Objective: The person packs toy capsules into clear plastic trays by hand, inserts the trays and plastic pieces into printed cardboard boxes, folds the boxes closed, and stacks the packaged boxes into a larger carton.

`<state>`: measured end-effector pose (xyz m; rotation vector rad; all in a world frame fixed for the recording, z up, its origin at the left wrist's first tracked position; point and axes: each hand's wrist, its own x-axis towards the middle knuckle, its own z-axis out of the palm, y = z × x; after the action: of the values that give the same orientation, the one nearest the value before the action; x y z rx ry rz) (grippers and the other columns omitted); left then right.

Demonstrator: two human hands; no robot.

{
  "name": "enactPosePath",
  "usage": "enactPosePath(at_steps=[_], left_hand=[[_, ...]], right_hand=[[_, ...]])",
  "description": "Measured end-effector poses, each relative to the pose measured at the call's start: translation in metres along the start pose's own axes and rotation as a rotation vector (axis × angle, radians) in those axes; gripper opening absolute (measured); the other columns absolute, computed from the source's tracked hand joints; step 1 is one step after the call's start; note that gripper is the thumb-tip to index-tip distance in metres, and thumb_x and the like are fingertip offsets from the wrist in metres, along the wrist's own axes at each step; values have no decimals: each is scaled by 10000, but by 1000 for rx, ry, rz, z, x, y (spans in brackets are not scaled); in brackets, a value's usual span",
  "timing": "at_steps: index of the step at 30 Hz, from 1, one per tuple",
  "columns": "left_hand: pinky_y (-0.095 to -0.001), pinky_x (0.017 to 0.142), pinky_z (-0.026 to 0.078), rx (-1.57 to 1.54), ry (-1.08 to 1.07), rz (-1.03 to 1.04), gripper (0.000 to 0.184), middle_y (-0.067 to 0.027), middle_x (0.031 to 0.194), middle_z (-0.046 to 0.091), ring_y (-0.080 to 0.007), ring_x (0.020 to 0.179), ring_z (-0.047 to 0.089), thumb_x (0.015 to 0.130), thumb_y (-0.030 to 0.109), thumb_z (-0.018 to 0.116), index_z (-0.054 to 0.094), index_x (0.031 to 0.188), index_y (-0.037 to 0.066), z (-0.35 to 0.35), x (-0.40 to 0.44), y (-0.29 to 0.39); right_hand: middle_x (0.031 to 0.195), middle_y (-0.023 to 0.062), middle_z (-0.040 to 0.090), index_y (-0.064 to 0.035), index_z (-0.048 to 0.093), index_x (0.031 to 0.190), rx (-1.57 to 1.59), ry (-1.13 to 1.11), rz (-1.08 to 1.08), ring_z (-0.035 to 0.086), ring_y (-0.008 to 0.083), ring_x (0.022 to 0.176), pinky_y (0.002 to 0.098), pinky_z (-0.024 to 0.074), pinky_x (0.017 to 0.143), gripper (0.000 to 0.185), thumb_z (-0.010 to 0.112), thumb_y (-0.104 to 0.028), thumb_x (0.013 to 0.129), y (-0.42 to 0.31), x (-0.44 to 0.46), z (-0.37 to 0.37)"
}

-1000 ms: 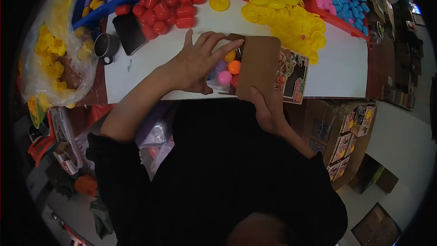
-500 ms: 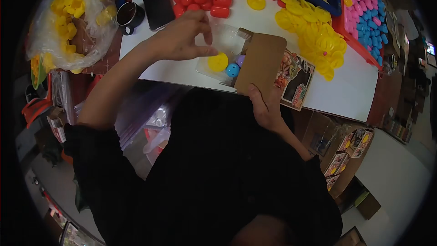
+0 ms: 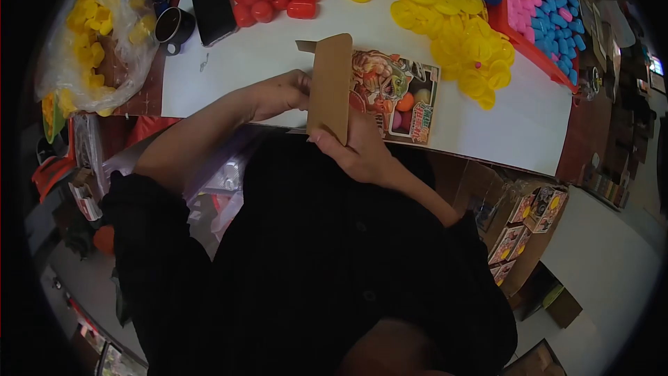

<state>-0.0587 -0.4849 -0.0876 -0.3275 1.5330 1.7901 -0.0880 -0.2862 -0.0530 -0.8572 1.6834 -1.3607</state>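
Right grip [image 3: 360,152] clasping the printed box [image 3: 396,90] over the white surface [image 3: 508,129]; left grip [image 3: 282,95] beside its cardboard flap [image 3: 331,83], finger closure indeterminable.

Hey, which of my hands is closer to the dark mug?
Left. Your left hand is below and right of the mug in the picture, by the cardboard flap; your right hand is farther right, gripping the box.
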Motion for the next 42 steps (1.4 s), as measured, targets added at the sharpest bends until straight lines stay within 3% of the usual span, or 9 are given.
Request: enactPosePath(at_steps=[4, 10, 12, 16, 24, 31, 34, 36, 42], left_hand=[[-353, 932, 412, -1047, -218, -278, 460, -125, 1041, 618, -181, 967, 584, 791, 236, 653, 529, 1161, -6, 11, -10, 21], [-344, 837, 491, -427, -17, -66, 409, -151, 1130, 571, -199, 1029, 558, 839, 160, 607, 489, 1200, 8, -10, -12, 1], [-304, 845, 470, 347, 163, 320, 338, -121, 1109, 583, -166, 1009, 561, 837, 83, 571, 518, 1164, 13, -23, -23, 5], [-298, 832, 443, 253, 1258, 775, 219, -77, 1055, 580, -168, 954, 559, 807, 9, 552, 599, 1020, 18, 6, -77, 35], [-381, 862, 407, 987, 756, 701, 561, -85, 1076, 512, -266, 985, 488, 644, 69, 715, 539, 1176, 91, 85, -47, -19], [-355, 815, 400, 1208, 772, 717, 442, -66, 1021, 510, -234, 960, 484, 698, 102, 625, 553, 1133, 70, 79, -12, 8], [-328, 837, 401, 1505, 689, 594, 452, -64, 1091, 505, -225, 1010, 481, 717, 147, 625, 549, 1151, 45, 82, -12, 22], [-349, 848, 405, 1712, 576, 580, 403, -71, 1100, 508, -229, 1056, 481, 739, 179, 608, 566, 1102, 10, 83, -15, 33], [-355, 810, 456, 1220, 556, 674, 434, -73, 1056, 563, -241, 984, 549, 706, 164, 683, 572, 1115, 69, 62, -10, 37]], right_hand=[[1141, 120, 449, -45, 489, 1177, -513, 131, -196, 433, 297, 1069, 374, 404, 902, 703, 806, -268, 591, 1, -25, -36], [1130, 91, 492, -60, 558, 1123, -597, 114, -184, 511, 231, 1050, 322, 452, 874, 545, 788, -149, 637, 8, -28, -46], [1085, 102, 531, -58, 554, 1120, -348, 57, -82, 544, 246, 982, 329, 470, 815, 505, 764, -139, 668, 1, -24, -66], [845, 140, 633, -29, 593, 1041, -437, 386, -257, 625, 286, 766, 314, 511, 690, 272, 644, -114, 788, -2, 42, -126], [876, 174, 628, -22, 587, 980, -1577, 65, -220, 610, 344, 758, 410, 496, 666, 246, 581, -193, 804, 39, 194, -128], [886, 121, 632, -31, 546, 966, -316, 400, -125, 640, 260, 730, 356, 512, 677, 351, 740, -160, 705, -24, 47, -116], [970, 101, 631, -37, 585, 937, -592, 384, 242, 616, 263, 849, 337, 505, 738, 300, 739, -145, 703, -13, 5, -95], [1044, 74, 620, -51, 617, 921, -959, 485, -307, 563, 249, 931, 318, 485, 784, 280, 744, -136, 686, 10, -8, -90], [1084, 71, 601, -59, 618, 933, -827, 437, -210, 527, 240, 907, 339, 461, 791, 355, 775, -139, 625, 11, -23, -96]])
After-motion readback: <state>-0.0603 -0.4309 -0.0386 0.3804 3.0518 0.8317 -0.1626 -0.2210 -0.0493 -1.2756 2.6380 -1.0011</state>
